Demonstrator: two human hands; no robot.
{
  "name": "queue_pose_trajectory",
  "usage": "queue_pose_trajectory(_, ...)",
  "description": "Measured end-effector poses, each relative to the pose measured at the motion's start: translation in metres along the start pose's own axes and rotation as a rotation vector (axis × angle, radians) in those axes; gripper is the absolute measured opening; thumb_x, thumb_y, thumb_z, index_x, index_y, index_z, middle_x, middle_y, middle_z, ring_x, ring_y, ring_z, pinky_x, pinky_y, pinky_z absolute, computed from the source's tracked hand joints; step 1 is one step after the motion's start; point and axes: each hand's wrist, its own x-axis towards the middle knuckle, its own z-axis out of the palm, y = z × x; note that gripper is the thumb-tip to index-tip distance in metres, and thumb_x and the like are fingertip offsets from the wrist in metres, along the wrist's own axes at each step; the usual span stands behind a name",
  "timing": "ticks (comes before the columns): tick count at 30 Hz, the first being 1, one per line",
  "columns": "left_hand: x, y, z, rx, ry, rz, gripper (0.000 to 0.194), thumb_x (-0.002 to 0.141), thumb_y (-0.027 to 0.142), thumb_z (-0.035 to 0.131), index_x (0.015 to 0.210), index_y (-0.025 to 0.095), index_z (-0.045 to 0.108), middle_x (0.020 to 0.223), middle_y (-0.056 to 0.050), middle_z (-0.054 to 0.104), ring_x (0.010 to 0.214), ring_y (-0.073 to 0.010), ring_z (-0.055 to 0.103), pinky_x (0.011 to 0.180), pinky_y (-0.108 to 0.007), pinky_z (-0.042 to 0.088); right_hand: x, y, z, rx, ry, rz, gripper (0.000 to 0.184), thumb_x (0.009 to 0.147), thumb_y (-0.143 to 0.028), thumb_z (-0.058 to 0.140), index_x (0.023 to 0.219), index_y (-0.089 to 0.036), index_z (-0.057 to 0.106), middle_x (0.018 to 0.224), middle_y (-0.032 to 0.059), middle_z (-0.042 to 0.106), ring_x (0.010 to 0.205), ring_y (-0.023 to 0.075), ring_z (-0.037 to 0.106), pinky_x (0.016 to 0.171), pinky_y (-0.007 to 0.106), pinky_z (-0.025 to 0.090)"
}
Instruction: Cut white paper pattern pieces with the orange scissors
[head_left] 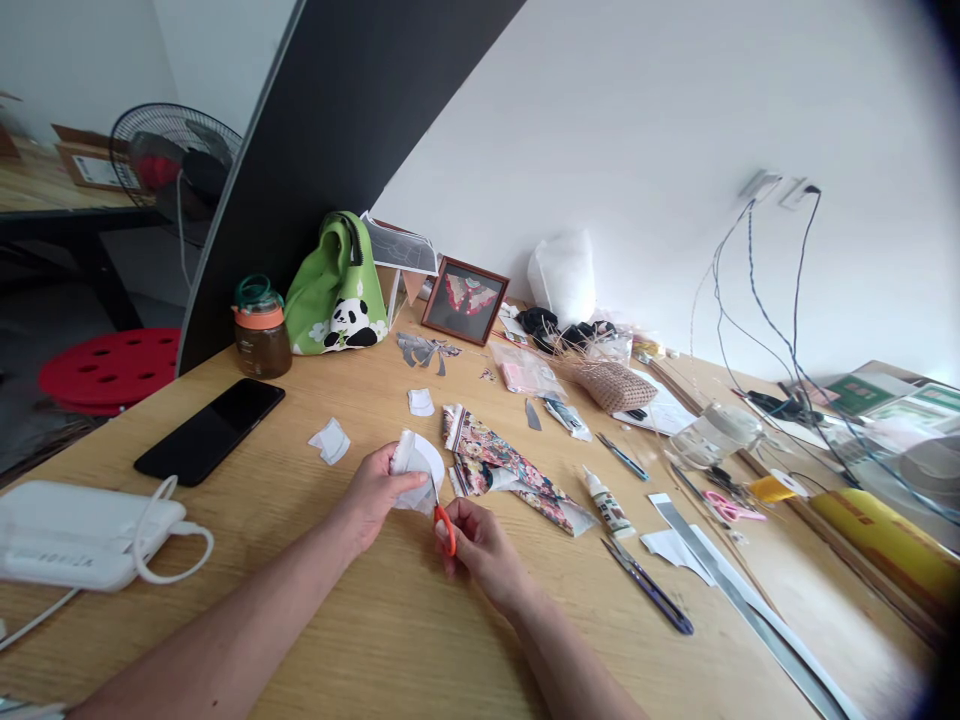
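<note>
Held between the thumb and fingers of my left hand (379, 495) is a white piece of paper or fabric (426, 458) with a curved edge. My right hand (480, 550) grips small scissors with orange handles (444, 527), their blades touching the white piece near its right edge. Whether the blades are closed is too small to tell. Two white scraps lie beyond my left hand, one cut scrap (330, 440) to the left and a smaller scrap (421, 402) farther back. Just right of the held piece rests a folded floral fabric (510, 465).
A black phone (211, 430), a white power bank (82, 535) and a drink bottle (261, 330) are on the left. To the right lie a glue bottle (608, 503), purple-handled snips (649, 588), a craft knife (622, 456) and grey strips (742, 600). A green panda bag (337, 290) and a framed piece (465, 300) stand behind.
</note>
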Motion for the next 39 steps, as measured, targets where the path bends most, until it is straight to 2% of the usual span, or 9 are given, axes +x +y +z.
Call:
queue_pose_trajectory(15,-0.0003,-0.0012,-0.0013,-0.004,-0.009,-0.012,0.03,0.054,0.02,0.075,0.079,0.013,0.062,0.071,-0.003,0.068,0.062,-0.0132,0.058,0.061,-0.026,0.044,-0.0006,-0.0001,-0.0006,-0.01,0.017,0.017,0.047,0.071,-0.059,0.066,0.07,-0.018,0.045,0.051,-0.0072,0.047,0.038,0.0046,0.041,0.038,0.019,0.025)
queue_pose_trajectory(25,-0.0011,-0.0001,0.0007,-0.009,-0.018,-0.02,0.028,0.053,0.018,0.075,0.078,0.013,0.063,0.07,-0.002,0.068,0.061,-0.0129,0.058,0.06,-0.025,0.044,0.0,0.0003,0.0002,0.022,0.018,0.021,0.048,0.069,-0.06,0.067,0.072,-0.017,0.046,0.058,-0.0054,0.05,0.04,0.005,0.045,0.038,0.019,0.029)
queue_pose_trajectory(39,-0.0033,0.004,0.0028,-0.036,0.005,-0.057,0.03,0.051,0.02,0.077,0.077,0.014,0.063,0.069,-0.003,0.068,0.06,-0.0133,0.059,0.059,-0.025,0.044,0.0002,0.0011,0.0006,-0.001,0.036,0.023,0.048,0.069,-0.061,0.066,0.071,-0.017,0.046,0.056,-0.0063,0.048,0.039,0.0051,0.043,0.039,0.019,0.027)
